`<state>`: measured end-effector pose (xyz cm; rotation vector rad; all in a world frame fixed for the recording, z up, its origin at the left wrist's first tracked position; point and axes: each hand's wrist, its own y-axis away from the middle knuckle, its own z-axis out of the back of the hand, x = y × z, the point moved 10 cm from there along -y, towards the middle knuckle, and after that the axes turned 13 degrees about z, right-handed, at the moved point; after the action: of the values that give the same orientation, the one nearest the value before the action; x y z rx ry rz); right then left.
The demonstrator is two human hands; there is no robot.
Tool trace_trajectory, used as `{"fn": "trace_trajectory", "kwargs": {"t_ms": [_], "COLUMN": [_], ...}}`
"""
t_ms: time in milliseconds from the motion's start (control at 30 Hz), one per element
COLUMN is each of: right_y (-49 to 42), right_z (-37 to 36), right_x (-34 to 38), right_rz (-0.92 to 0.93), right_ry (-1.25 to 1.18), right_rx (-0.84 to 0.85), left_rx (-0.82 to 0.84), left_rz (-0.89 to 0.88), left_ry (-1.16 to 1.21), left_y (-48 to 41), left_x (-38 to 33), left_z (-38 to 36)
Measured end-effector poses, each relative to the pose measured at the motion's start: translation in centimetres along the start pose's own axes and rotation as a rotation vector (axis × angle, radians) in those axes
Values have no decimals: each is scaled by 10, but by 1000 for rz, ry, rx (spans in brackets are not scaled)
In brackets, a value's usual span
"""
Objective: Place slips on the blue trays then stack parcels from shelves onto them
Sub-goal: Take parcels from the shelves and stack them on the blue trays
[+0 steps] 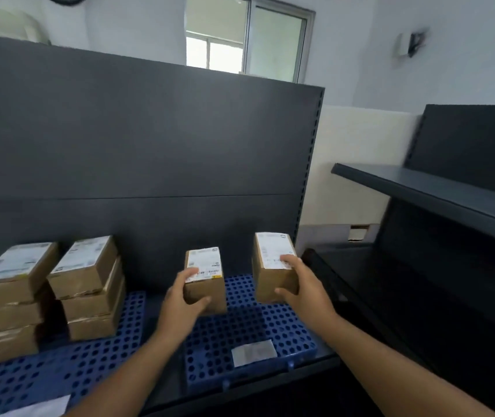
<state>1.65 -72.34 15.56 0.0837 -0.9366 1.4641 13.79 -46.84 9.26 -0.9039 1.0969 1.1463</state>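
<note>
a white paper slip lies near the front of the right blue tray; another slip lies on the left blue tray. over the right tray, the left hand holds a small brown cardboard parcel with a white label on top, fingers clamped on it. the right hand clamps a second, matching parcel. two three-high parcel stacks stand on the left tray.
</note>
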Motion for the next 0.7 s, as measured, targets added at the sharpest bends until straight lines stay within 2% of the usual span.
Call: {"fn": "trace_trajectory", "kwargs": {"t_ms": [333, 700], "right_y": [-32, -49], "right_z": [-92, -120], "right_x": [-82, -108], "right_rz": [-30, 28], "right_ry": [16, -64], "right_rx": [192, 194], "left_rx": [-47, -130], "left_rz": [92, 89], "left_ry": [-132, -264], "left_y": [-48, -57], "left_x": [51, 58], "left_z": [-31, -48]}}
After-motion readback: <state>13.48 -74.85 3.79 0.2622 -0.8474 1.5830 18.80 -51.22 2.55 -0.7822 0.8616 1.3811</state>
